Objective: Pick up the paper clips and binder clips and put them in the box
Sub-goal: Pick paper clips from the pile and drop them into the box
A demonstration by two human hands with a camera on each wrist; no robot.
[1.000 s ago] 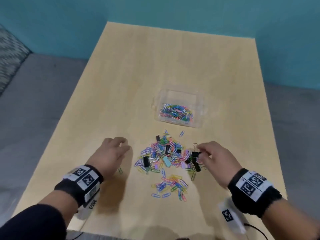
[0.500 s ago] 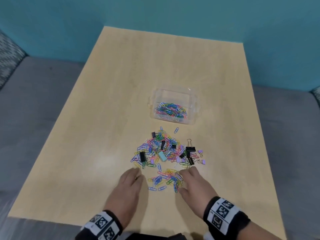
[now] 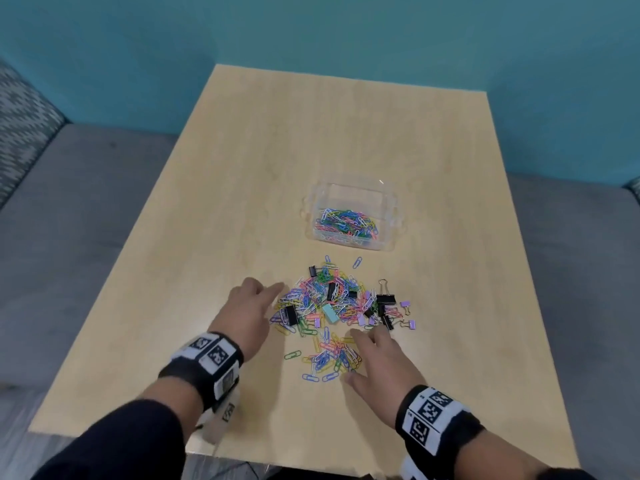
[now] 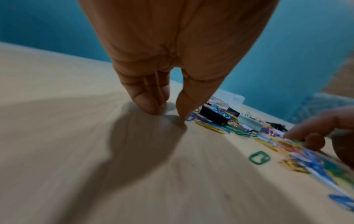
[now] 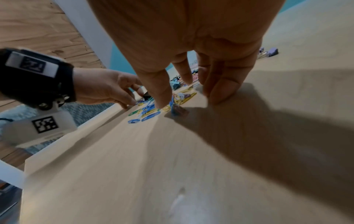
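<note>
— Any lettering, brand or number to read?
— None legible; only black-and-white square code markers (image 3: 209,349) on the left wristband (image 3: 201,367), more markers (image 3: 431,415) on the right wristband (image 3: 438,424), and one on the white block (image 5: 45,124) under the left wrist

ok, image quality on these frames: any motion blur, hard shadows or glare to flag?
Head view: sharp; a small glint on the clear plastic box, soft shadows beside the left hand and right hand. Left wrist view: the light wooden table is streaked with motion blur, the coloured paper clips smeared. Right wrist view: similar streaking, a broad dark hand shadow, a pale glare patch near the bottom.
</note>
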